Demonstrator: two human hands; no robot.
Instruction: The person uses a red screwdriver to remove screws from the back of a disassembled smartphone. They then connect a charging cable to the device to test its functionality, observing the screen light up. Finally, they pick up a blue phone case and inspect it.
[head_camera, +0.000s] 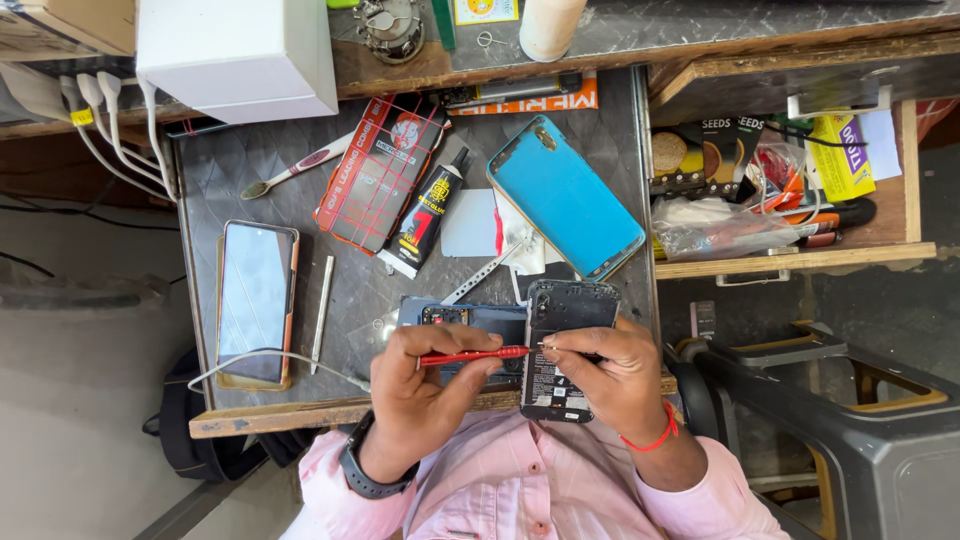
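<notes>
Near the counter's front edge, the left hand (425, 385) pinched a thin red screwdriver (475, 355); the right hand (610, 375) gripped an opened black phone (560, 350).

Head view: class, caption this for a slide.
Left hand holds red screwdriver over opened phone steadied by right hand.

- A dark patterned table (230, 180) with a worn wooden front edge.
- Grey concrete floor (80, 400) lies left.
- A dark plastic chair (850, 420) stands right, in even daylight.
</notes>
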